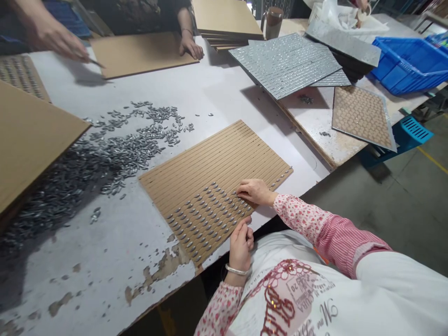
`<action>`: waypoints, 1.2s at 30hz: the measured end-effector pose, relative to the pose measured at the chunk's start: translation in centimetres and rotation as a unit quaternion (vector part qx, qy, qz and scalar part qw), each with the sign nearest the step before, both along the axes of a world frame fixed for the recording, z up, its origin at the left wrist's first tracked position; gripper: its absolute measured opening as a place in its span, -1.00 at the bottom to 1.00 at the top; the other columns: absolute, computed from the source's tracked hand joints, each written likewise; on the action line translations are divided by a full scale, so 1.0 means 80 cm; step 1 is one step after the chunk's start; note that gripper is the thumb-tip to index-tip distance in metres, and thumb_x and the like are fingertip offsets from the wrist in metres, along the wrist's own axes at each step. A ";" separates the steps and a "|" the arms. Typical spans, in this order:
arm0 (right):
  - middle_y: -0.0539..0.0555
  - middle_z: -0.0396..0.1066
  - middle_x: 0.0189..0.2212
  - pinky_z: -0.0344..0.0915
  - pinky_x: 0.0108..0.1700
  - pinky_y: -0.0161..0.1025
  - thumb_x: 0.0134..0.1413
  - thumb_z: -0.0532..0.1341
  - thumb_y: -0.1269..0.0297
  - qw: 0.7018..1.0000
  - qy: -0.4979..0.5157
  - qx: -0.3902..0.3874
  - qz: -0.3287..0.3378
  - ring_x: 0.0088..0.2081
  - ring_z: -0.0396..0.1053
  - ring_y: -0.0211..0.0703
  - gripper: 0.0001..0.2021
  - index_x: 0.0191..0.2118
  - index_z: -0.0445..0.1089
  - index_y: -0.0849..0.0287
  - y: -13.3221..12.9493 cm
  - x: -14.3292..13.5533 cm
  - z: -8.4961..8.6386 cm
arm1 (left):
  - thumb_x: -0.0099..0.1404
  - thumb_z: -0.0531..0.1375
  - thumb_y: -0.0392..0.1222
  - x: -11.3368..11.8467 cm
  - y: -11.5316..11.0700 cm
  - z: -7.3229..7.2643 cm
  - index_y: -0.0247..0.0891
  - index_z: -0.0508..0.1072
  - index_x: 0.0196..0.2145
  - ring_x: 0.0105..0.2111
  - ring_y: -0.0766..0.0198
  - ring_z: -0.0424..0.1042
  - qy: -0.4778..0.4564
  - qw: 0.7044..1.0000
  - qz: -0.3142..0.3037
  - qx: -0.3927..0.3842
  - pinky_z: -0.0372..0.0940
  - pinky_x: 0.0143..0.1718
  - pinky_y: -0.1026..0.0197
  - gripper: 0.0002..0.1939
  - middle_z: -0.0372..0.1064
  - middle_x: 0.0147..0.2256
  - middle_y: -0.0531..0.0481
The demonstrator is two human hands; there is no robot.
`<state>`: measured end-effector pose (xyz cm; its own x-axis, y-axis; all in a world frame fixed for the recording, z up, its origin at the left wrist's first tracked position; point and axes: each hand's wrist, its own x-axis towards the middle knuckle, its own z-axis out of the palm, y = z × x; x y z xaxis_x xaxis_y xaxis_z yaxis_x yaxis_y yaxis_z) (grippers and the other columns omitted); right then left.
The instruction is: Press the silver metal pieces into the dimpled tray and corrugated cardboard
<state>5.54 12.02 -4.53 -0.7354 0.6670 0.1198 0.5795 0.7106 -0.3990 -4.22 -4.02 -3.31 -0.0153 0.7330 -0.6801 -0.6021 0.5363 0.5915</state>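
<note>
A brown grooved board (213, 154) lies at the table's front edge. Small silver spindle-shaped metal pieces (199, 219) sit in rows in its grooves on the near left part, with a thin line of them along the right edge. My right hand (255, 191) rests on the board with its fingers pressed together on a groove; what lies under the fingertips is hidden. Just off the near edge, my left hand (241, 240), with a bracelet at the wrist, is curled closed, and its contents cannot be made out. A large heap of loose metal pieces (129, 149) spreads left of the board.
A plain brown board (38, 135) overhangs the heap at left. Across the table, a co-worker's hands (191, 46) are at another board (147, 53). Grey filled boards (287, 60), a patterned board (364, 114), a blue crate (409, 65) and a brown mug (274, 22) stand right.
</note>
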 end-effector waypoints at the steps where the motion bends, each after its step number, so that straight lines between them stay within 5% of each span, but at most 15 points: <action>1: 0.01 0.38 -0.33 0.02 -0.39 -0.32 0.19 0.09 0.14 1.000 0.002 0.001 0.002 -0.30 0.31 -0.28 -0.77 -0.28 0.43 0.11 0.000 0.000 -0.001 | 0.06 0.22 -0.01 0.000 0.000 0.000 -0.32 0.33 -0.16 -0.71 0.55 -0.10 0.000 1.000 0.001 0.000 -0.28 -0.68 0.40 -0.57 0.05 -0.63 0.21; 14: 0.02 0.39 -0.27 0.07 -0.36 -0.34 0.19 0.08 0.12 0.999 0.011 -0.036 -0.039 -0.27 0.32 -0.27 -0.76 -0.24 0.43 0.09 0.005 -0.008 0.005 | 0.08 0.21 -0.04 -0.001 0.001 0.000 -0.35 0.31 -0.13 -0.71 0.56 -0.12 -0.001 1.000 0.000 0.001 -0.30 -0.68 0.39 -0.56 0.06 -0.63 0.21; 21: 0.02 0.38 -0.29 0.09 -0.36 -0.34 0.18 0.10 0.15 0.999 0.026 -0.040 -0.009 -0.29 0.32 -0.26 -0.79 -0.27 0.44 0.11 0.010 -0.018 0.000 | 0.08 0.21 -0.03 -0.002 0.000 -0.001 -0.35 0.32 -0.13 -0.71 0.56 -0.11 0.001 1.000 -0.001 0.000 -0.28 -0.68 0.40 -0.56 0.07 -0.62 0.20; 26: 0.07 0.36 -0.33 0.16 -0.24 -0.35 0.18 0.11 0.24 0.991 0.107 -0.074 0.017 -0.27 0.29 -0.26 -0.81 -0.27 0.43 0.22 0.015 0.014 0.013 | 0.08 0.21 -0.05 -0.002 0.001 0.002 -0.34 0.32 -0.14 -0.71 0.56 -0.10 -0.006 1.000 -0.005 -0.001 -0.27 -0.69 0.41 -0.57 0.07 -0.62 0.21; 31: 0.06 0.36 -0.40 0.12 -0.20 -0.27 0.10 0.18 0.18 0.991 0.042 -0.079 0.101 -0.28 0.24 -0.19 -0.81 -0.34 0.46 0.18 0.008 0.064 0.026 | 0.06 0.22 -0.05 -0.003 0.002 0.004 -0.33 0.33 -0.14 -0.71 0.56 -0.10 -0.014 1.000 -0.007 -0.002 -0.27 -0.70 0.41 -0.57 0.08 -0.62 0.20; 36: 0.07 0.36 -0.38 0.01 -0.21 -0.22 0.11 0.17 0.12 0.996 0.015 -0.053 0.070 -0.25 0.19 -0.16 -0.79 -0.34 0.48 0.11 -0.009 0.074 0.014 | 0.07 0.23 -0.05 -0.002 0.003 0.006 -0.32 0.33 -0.15 -0.71 0.55 -0.09 -0.009 1.000 -0.009 -0.002 -0.25 -0.70 0.41 -0.58 0.09 -0.63 0.20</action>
